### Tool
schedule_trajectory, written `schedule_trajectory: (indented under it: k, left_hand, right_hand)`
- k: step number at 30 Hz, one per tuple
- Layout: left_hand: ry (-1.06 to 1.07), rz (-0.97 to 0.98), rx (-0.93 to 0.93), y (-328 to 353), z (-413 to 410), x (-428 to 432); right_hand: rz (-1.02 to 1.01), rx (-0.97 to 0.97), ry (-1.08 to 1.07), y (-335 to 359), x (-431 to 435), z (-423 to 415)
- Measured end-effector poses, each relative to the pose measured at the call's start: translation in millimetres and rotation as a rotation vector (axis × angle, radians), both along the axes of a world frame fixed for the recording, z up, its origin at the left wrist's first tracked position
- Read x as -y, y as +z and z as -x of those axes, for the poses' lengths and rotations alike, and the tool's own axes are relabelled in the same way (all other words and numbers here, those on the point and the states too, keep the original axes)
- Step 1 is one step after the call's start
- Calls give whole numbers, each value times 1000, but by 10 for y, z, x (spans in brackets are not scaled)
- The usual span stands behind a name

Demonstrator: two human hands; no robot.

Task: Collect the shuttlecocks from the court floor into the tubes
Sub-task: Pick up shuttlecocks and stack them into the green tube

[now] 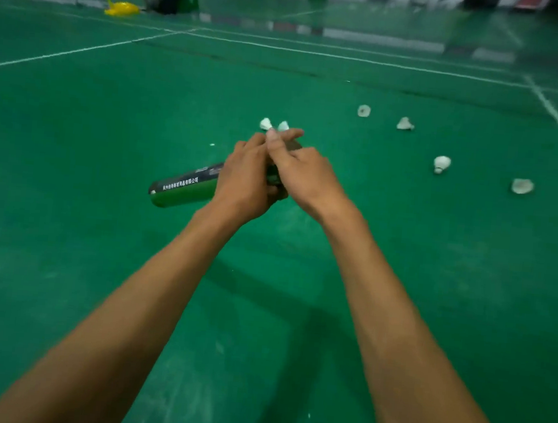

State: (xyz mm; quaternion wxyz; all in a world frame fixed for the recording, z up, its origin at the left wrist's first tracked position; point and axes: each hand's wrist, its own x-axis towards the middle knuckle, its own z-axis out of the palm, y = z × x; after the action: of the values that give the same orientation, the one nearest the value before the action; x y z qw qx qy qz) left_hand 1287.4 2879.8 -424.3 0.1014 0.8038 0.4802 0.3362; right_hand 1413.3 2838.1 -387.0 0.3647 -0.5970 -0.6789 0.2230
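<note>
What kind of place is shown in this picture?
Most likely an indoor badminton court: a green court floor with white boundary lines, loose shuttlecocks lying on it, and a yellow net-post base at the far edge.

One green tube [185,188]; six white shuttlecocks on the floor, two [265,123] [283,126] side by side and four [364,110] [405,124] [441,164] [522,186] spread to the right; one yellow post base [121,8]; two hands [244,183] [303,173].

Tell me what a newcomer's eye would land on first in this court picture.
Two bare forearms meet at centre frame, where the left hand grips a green and black tube and the right hand works at its far end. Beyond them, white shuttlecocks dot the green court floor, mostly to the right, such as one.
</note>
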Motion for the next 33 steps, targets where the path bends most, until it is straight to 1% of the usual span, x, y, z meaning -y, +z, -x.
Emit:
schedule_trajectory:
  k: [3, 6, 7, 9, 12, 14, 16, 18, 20, 22, 25, 28, 31, 33]
  left_hand:
    - [-159, 43, 51, -92, -465, -6]
    - [-221, 53, 52, -78, -730, -47]
    - [-238, 41, 40, -76, -777, -86]
    - [-262, 20, 3, -70, -821, -186]
    - [-253, -7, -70, -45, -807, -348]
    - [-246, -18, -92, -58, -747, -462]
    - [-257, -16, -86, -86, -667, -577]
    - [-256, 5, -45, -110, -579, -694]
    - [-233, 17, -16, -109, -485, -813]
    - [-210, 14, 0, -103, -364, -964]
    - [-177, 63, 56, -111, -145, -1200]
    - [-92, 135, 134, -130, 86, -1437]
    - [-17, 188, 255, -147, 297, -1708]
    - [32, 210, 374, -154, 382, -1861]
  right_hand:
    - [137, -92, -61, -106, -18, -362]
    - [238, -313, -65, -149, -94, -590]
    - [265, -361, -63, -156, -137, -645]
    - [335, -409, -57, -144, -220, -729]
    - [447, -449, 11, -145, -370, -800]
    - [474, -428, 23, -142, -439, -758]
    - [419, -420, -37, -156, -512, -639]
    - [269, -323, -136, -153, -589, -467]
    - [118, -120, -269, -134, -676, -283]
    - [17, 20, -344, -112, -786, -88]
    - [-22, 104, -339, -107, -992, 187]
    - [-102, 135, -405, -75, -1232, 411]
    - [-119, 235, -428, 16, -1476, 620]
    - [-101, 295, -442, 102, -1603, 705]
